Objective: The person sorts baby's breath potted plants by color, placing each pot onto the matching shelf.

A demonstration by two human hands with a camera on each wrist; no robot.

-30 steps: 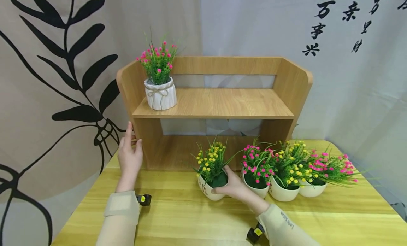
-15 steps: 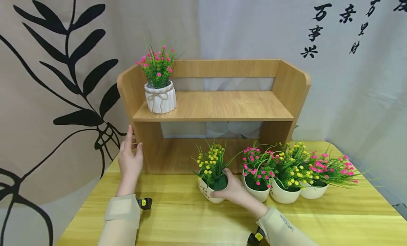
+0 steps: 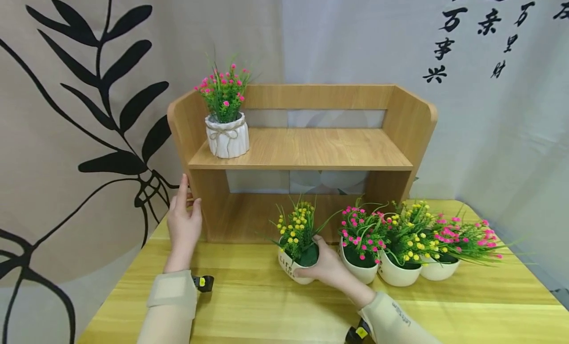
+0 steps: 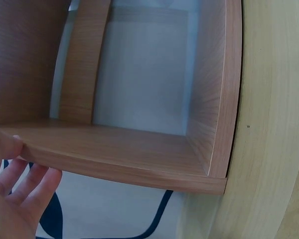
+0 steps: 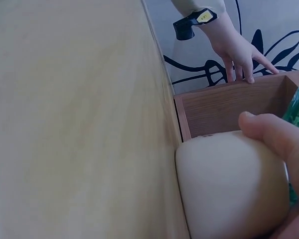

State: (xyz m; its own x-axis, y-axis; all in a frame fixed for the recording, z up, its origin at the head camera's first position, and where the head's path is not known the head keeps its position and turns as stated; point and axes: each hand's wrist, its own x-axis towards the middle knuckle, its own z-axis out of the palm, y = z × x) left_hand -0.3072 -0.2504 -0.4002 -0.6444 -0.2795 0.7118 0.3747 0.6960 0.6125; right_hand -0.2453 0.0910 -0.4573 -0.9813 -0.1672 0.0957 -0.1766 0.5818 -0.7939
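My right hand (image 3: 328, 263) grips a small white pot of artificial yellow flowers (image 3: 289, 265), thumb in front and fingers round the far side. The pot stands on the table before the shelf's lower opening; lettering shows on its left side. In the right wrist view, the pot's smooth wall (image 5: 229, 184) sits against the tabletop with the thumb over its rim. My left hand (image 3: 183, 228) touches the left side panel of the wooden shelf (image 3: 202, 205). Its thumb lies at the panel's front edge and its fingers rest along the outside, seen in the left wrist view (image 4: 27, 186).
Several white pots with pink and yellow flowers stand close together at right; the nearest is a pink-flowered pot (image 3: 361, 265). A white ribbed pot with a twine bow (image 3: 227, 138) stands on the upper shelf board (image 3: 311, 146), at its left end. A printed curtain (image 3: 346, 37) hangs behind.
The head view shifts slightly. Both hands, the held pot and the shelf keep the same places relative to one another.
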